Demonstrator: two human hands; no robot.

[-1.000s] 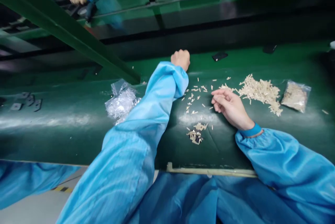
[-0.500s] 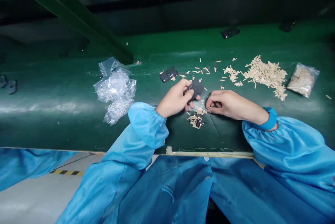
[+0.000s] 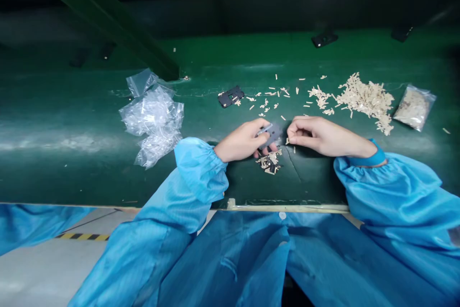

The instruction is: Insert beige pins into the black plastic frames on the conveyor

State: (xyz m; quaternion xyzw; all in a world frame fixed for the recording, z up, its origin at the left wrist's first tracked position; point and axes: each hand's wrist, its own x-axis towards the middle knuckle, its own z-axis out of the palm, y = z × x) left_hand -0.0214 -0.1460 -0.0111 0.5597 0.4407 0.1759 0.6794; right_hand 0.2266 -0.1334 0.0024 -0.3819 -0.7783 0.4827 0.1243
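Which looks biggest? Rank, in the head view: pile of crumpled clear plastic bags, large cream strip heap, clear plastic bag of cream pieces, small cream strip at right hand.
1. Clear plastic bag pile
2. Cream strip heap
3. Bag of cream pieces
4. Single cream strip

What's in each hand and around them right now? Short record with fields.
left hand: holds flat grey part
right hand: pinches small pale piece
near left fingers: mixed cluster, pale and dark bits
beyond hands: black part, scattered pale strips
left side: clear plastic bags
right side: pale heap, filled bag
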